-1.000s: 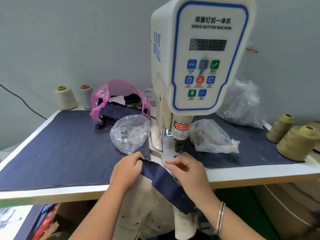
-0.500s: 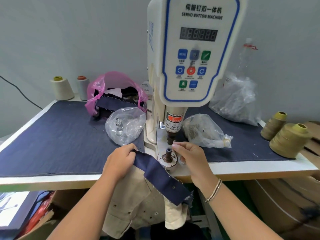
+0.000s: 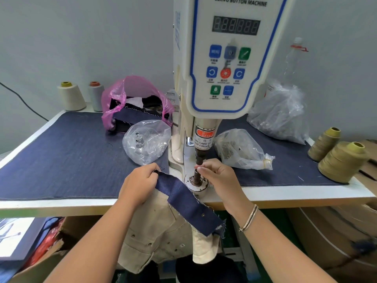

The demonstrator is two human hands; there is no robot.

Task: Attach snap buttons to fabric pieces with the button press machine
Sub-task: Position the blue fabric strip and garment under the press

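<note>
A: Head view shows your left hand (image 3: 140,181) at the table (image 3: 285,196) edge. Its grip is clamped on the top end of the navy fabric strip (image 3: 188,202), fingers curled over the corner.

B: And where does the strip run?

A: From your left hand it slants toward four o'clock, off the table edge, and hangs over the beige garment (image 3: 155,237) below. A snap button (image 3: 203,215) sits near its lower end.

B: Your right hand (image 3: 219,176)?

A: It is at three o'clock of the lower die (image 3: 196,177) of the button press machine (image 3: 224,58). The grip is pinched together at the fingertips (image 3: 201,168), right between the upper punch (image 3: 199,157) and the die post. I cannot tell what small thing, if any, sits in that pinch.

B: Does the strip touch the die?

A: Its edge lies just beside the round die base, at about eight o'clock of it; contact is unclear.

B: What else is on the table?

A: A clear bag of metal parts (image 3: 146,140) at ten o'clock of the die, another clear bag (image 3: 241,149) at two o'clock, a pink bag (image 3: 134,99) holding dark fabric behind the first. Two olive thread cones (image 3: 342,160) stand far right, two pale thread cones (image 3: 71,96) far left at the back.
</note>
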